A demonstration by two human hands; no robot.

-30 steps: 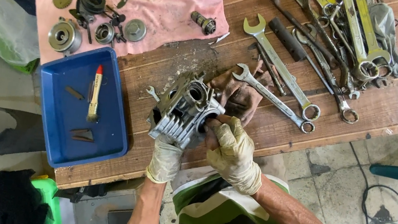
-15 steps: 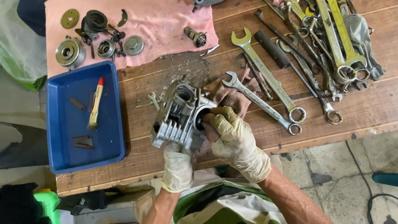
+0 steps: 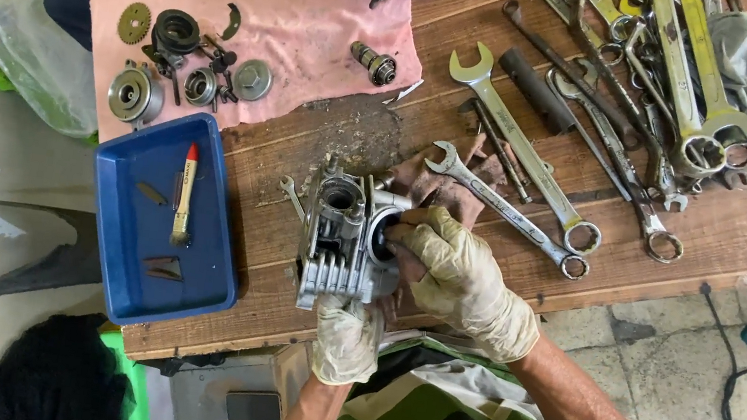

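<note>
Both hands wear soiled pale gloves. The left hand (image 3: 347, 335) reaches straight forward from the body, forearm bare, fingers closed in a supporting grip. The right hand (image 3: 460, 278) comes in from the right, forearm bare and angled, wrist bent, fingers curled with fingertips (image 3: 397, 234) pressing leftward.

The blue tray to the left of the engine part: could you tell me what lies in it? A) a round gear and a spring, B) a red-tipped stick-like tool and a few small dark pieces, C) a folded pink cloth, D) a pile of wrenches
B: the blue tray holds a pale stick-like tool with a red tip and a few small dark pieces; the wrenches lie on the wooden bench.
</note>
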